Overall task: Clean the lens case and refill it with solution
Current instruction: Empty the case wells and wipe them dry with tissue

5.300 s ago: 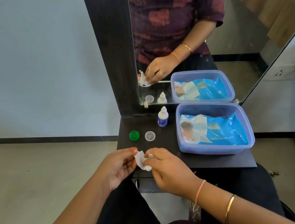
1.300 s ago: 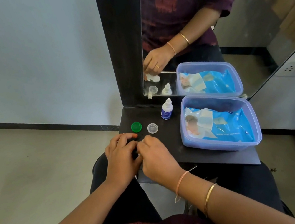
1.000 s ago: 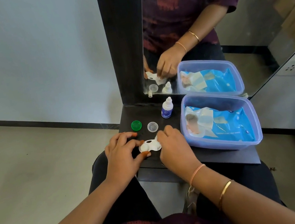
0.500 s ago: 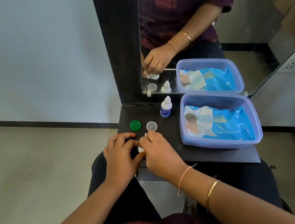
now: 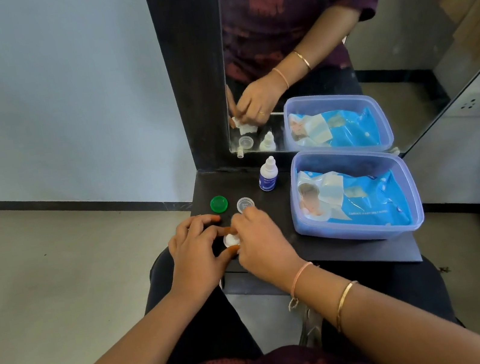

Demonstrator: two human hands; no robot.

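The white lens case (image 5: 230,240) lies on the black shelf (image 5: 323,250); one round well shows between my hands and the rest is hidden. My left hand (image 5: 195,253) pinches the case's left end with thumb and forefinger. My right hand (image 5: 263,241) covers the case's right side with its fingers curled down; the mirror shows a white tissue under those fingers. A green cap (image 5: 219,203) and a clear cap (image 5: 245,204) lie just beyond my hands. The small white solution bottle (image 5: 268,174) stands upright behind them, uncapped.
A translucent blue tub (image 5: 409,217) with a blue wipes packet inside fills the right of the shelf. A mirror in a dark frame (image 5: 191,69) rises at the shelf's back. Floor lies to the left, my lap below the shelf's front edge.
Five seconds ago both hands held the case and tissue in the air. The case now rests on the shelf. Over the last second my right hand moved off the case and came back over it.
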